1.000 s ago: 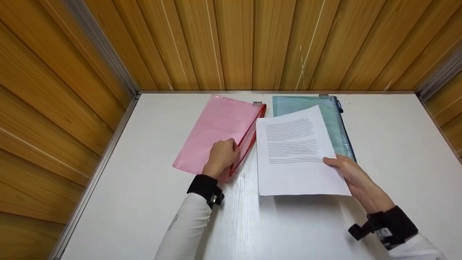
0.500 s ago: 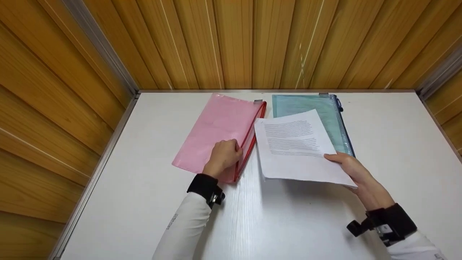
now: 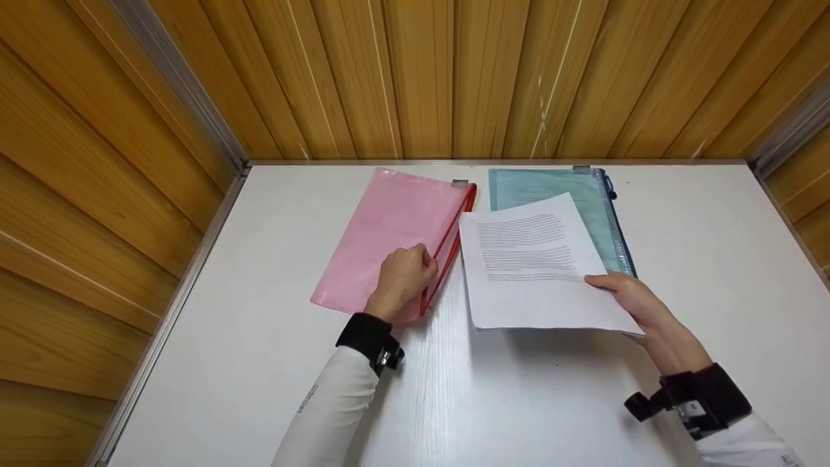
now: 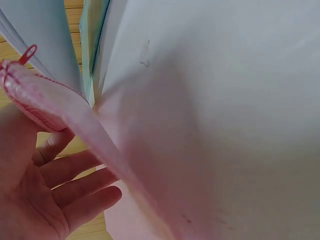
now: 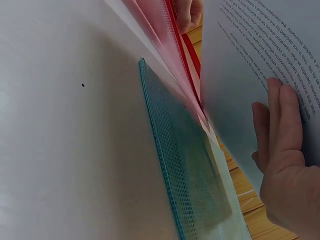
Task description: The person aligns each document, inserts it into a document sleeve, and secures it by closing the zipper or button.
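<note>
A pink zip pouch (image 3: 395, 214) with a red zipper lies at the centre-left, its zipper side parted. My left hand (image 3: 403, 277) pinches the upper zipper edge and lifts it off the table. In the left wrist view, the red zipper pull (image 4: 30, 54) sticks up near the held edge, and the outer fingers spread below it. My right hand (image 3: 639, 308) grips a stack of printed paper (image 3: 525, 259) by its right side, thumb on top. The stack is raised, with its left edge beside the pouch's opening. Whether any paper is inside is hidden.
Behind the paper lies a teal zip pouch (image 3: 545, 185) with a dark blue zipper, partly covered from above. Both pouches lie on the white table (image 3: 259, 363). Wood-patterned walls (image 3: 421, 78) stand along the back and sides.
The near edge of the paper stack has lifted, and the stack has shifted slightly. My left hand still holds the pouch's edge, and its opening has changed shape a little.
</note>
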`<state>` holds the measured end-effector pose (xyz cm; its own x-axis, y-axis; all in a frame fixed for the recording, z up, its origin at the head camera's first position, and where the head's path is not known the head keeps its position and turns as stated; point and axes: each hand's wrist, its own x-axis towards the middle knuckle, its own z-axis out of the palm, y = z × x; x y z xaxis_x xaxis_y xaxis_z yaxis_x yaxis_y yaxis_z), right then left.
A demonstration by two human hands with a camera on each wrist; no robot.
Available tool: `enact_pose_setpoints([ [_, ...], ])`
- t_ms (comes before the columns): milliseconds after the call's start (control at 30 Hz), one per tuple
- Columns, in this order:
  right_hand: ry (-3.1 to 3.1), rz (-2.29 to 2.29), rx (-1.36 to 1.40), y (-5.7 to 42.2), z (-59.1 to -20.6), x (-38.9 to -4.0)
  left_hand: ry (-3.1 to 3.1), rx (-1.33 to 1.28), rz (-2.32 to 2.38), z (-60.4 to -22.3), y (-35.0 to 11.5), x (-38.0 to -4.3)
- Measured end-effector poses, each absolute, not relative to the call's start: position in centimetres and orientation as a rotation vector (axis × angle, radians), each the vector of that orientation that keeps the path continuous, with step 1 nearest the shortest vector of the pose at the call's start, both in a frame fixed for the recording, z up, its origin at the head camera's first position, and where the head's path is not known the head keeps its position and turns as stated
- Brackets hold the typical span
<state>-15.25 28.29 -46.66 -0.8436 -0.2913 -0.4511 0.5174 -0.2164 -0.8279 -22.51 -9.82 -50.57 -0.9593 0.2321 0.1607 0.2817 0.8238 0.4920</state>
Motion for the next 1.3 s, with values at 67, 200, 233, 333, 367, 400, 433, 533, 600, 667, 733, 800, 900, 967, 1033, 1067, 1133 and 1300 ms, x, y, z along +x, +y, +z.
enact_pose_setpoints([
  [67, 1.539, -2.098, 0.280, 28.3, -46.6, -15.3, -2.905, -0.439, -0.797, -51.2, -9.8, -22.8],
  [200, 1.488, -2.123, 0.263, 28.3, -46.6, -15.4, -2.879, -0.466, -0.761, -53.7, -10.0, -24.0],
  [233, 1.476, -2.127, 0.255, 28.3, -46.6, -15.4, -2.864, -0.471, -0.739, -54.8, -10.1, -24.5],
  [333, 1.442, -2.140, 0.243, 28.3, -46.8, -15.4, -2.833, -0.471, -0.701, -56.5, -10.4, -25.3],
  [367, 1.435, -2.144, 0.252, 28.3, -46.8, -15.5, -2.827, -0.468, -0.698, -56.6, -10.4, -25.3],
  [400, 1.429, -2.149, 0.263, 28.3, -46.8, -15.5, -2.816, -0.466, -0.693, -56.7, -10.4, -25.3],
  [433, 1.417, -2.157, 0.278, 28.3, -46.8, -15.5, -2.823, -0.460, -0.711, -56.2, -10.4, -25.1],
  [533, 1.401, -2.170, 0.329, 28.2, -46.8, -15.7, -2.817, -0.449, -0.761, -53.7, -10.1, -23.9],
  [600, 1.405, -2.175, 0.345, 28.1, -46.8, -15.9, -2.817, -0.454, -0.784, -51.7, -9.9, -22.8],
  [667, 1.430, -2.166, 0.336, 28.0, -46.7, -16.0, -2.826, -0.461, -0.787, -49.9, -9.8, -21.8],
  [733, 1.454, -2.155, 0.314, 27.8, -46.6, -16.1, -2.853, -0.462, -0.790, -48.5, -9.7, -21.1],
  [800, 1.484, -2.130, 0.290, 27.7, -46.5, -16.1, -2.874, -0.457, -0.769, -48.2, -9.6, -20.7],
  [900, 1.523, -2.097, 0.254, 27.4, -46.3, -16.2, -2.898, -0.459, -0.733, -48.0, -9.5, -20.5],
  [967, 1.552, -2.071, 0.225, 27.3, -46.3, -16.3, -2.896, -0.472, -0.692, -48.1, -9.5, -20.4],
  [1033, 1.585, -2.048, 0.201, 27.1, -46.2, -16.3, -2.900, -0.489, -0.657, -48.2, -9.4, -20.3],
  [1067, 1.596, -2.040, 0.192, 27.0, -46.1, -16.4, -2.901, -0.499, -0.646, -48.3, -9.3, -20.2],
  [1133, 1.651, -2.005, 0.170, 26.8, -46.0, -16.5, -2.895, -0.530, -0.612, -48.4, -9.3, -20.2],
  [1300, 1.802, -1.935, 0.140, 25.9, -45.6, -16.7, -2.877, -0.629, -0.569, -48.5, -9.4, -20.2],
])
